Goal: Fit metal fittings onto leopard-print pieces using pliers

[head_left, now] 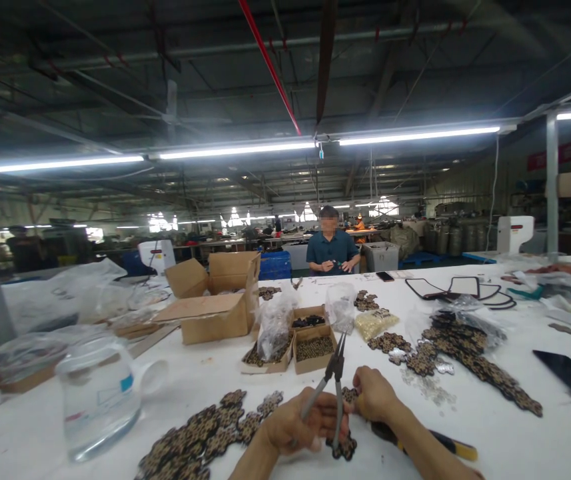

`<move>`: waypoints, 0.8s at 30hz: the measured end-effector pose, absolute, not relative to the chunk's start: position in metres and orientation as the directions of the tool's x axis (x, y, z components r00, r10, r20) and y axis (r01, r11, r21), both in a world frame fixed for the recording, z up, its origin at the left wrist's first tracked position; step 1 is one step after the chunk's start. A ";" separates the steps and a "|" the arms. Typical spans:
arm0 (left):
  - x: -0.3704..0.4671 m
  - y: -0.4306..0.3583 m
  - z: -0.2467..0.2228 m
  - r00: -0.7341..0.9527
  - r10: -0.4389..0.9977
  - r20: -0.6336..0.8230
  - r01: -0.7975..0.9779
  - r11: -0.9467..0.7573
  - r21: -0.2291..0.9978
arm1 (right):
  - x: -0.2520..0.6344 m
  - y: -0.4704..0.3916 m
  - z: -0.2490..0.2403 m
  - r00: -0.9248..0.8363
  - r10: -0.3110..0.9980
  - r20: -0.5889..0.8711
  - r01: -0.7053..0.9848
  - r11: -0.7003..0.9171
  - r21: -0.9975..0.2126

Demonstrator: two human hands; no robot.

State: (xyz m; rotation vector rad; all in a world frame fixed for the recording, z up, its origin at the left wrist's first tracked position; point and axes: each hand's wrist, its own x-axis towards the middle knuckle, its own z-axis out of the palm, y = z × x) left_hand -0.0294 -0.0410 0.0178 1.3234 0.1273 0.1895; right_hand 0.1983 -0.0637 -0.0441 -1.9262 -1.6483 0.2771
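My left hand (308,421) is wrapped around long-nose pliers (335,365), whose grey handles are parted and whose jaws point up and away. The fingers of my right hand (376,395) are closed in a pinch at the edge of a dark, patterned flower-shaped piece (350,395), partly hidden between the two hands. Below my left fingers lies another flower-shaped piece (346,448) on the white table. Under my right forearm is a tool with a black and yellow handle (454,445). A pile of similar pieces (200,433) spreads left of my hands.
Small boxes of brass-coloured parts (314,348) and dark parts (308,320) stand ahead, beside an open carton (220,317). A water jug (98,400) is at left. More flower pieces (480,363) and a dark flat panel (568,375) lie right. A co-worker (332,248) sits opposite.
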 end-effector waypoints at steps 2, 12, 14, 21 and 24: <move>-0.030 -0.040 0.018 0.979 0.203 0.020 -0.067 0.225 0.972 | 0.198 -0.065 -0.042 0.245 0.950 0.192 0.834 -0.105 -0.542; -0.035 -0.023 0.010 0.968 0.215 0.125 -0.168 0.193 0.967 | 0.213 -0.081 -0.039 0.133 0.975 0.181 0.752 0.020 -0.659; -0.037 -0.021 0.012 0.964 0.238 0.119 -0.163 0.176 0.971 | 0.218 -0.086 -0.037 0.095 0.973 0.212 0.725 0.078 -0.685; -0.038 -0.017 0.014 0.937 0.346 0.055 -0.104 0.124 0.987 | 0.242 -0.086 -0.018 0.120 0.923 0.366 0.153 0.347 -0.926; -0.038 -0.014 0.011 0.925 0.379 0.025 -0.075 0.118 0.990 | 0.247 -0.087 -0.006 0.229 0.901 0.368 0.002 0.377 -0.926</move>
